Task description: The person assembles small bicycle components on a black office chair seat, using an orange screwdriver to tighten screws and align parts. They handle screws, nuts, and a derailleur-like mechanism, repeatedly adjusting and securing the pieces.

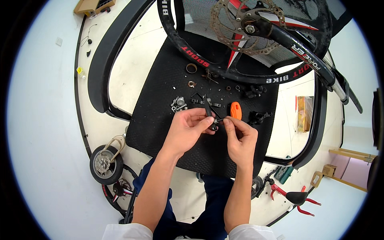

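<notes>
My left hand (pixel 188 130) grips a slim black lever-like part (pixel 207 106) between thumb and fingers; its lower end has a round hole. My right hand (pixel 240 138) pinches a thin dark rod (pixel 220 119), perhaps a hex key, which meets the lever-like part near its lower end. The fingertips hide most of that rod. Just beyond the hands, an orange oval tool (pixel 236 111) lies on the black chair seat (pixel 160 120). Left of the lever-like part sits a cluster of silver metal fittings (pixel 179 104), beside a dark bracket (pixel 200 102).
A black bicycle wheel (pixel 192 56) with a rusty disc rotor (pixel 224 36) and a fork (pixel 316 60) leans over the seat's far side. Black clamp parts (pixel 260 117) lie at right, a metal ring (pixel 191 68) farther back. Armrests (pixel 105 60) flank the seat; a small wheel (pixel 106 164) stands lower left.
</notes>
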`<state>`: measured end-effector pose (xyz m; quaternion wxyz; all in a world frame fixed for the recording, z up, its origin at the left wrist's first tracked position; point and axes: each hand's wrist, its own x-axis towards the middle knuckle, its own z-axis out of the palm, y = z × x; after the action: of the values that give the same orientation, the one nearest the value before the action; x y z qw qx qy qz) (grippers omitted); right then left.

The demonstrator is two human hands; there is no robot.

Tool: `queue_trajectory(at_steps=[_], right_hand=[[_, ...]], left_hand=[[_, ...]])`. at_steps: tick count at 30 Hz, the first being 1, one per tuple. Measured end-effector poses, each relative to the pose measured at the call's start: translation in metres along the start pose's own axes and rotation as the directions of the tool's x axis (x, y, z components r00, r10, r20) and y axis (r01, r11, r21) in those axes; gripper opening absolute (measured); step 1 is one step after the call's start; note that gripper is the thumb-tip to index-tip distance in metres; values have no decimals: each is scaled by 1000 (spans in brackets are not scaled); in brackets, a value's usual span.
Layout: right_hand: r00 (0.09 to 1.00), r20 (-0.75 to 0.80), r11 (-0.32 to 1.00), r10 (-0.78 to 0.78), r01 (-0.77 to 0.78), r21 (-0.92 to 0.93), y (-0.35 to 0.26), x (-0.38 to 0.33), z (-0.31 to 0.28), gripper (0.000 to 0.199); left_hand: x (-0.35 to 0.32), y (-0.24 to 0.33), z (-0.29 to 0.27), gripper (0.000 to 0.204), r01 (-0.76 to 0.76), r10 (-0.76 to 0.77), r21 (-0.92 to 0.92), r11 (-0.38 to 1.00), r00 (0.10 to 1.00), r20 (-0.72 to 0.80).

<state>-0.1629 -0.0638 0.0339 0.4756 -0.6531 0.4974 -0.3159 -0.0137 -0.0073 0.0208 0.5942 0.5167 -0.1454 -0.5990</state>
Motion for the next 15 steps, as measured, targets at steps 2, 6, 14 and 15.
queue_trajectory(at_steps=[2,6,14,15], right_hand=[[1000,11,999,-25,25,37,3,0,0,13],[983,38,983,-181,180,22,-1,1,4,10],[972,31,971,-234,232,57,2,2,5,10],[977,6,975,-211,210,73,3,1,5,10]], left_hand=[[1,1,-2,21,17,-16,-32,999,999,45],[3,3,-6,26,132,-124,-110,985,989,82],[-2,10,-5,24,133,-124,-102,986,989,86],[-2,10,-5,20,76,-73,-41,996,995,74]])
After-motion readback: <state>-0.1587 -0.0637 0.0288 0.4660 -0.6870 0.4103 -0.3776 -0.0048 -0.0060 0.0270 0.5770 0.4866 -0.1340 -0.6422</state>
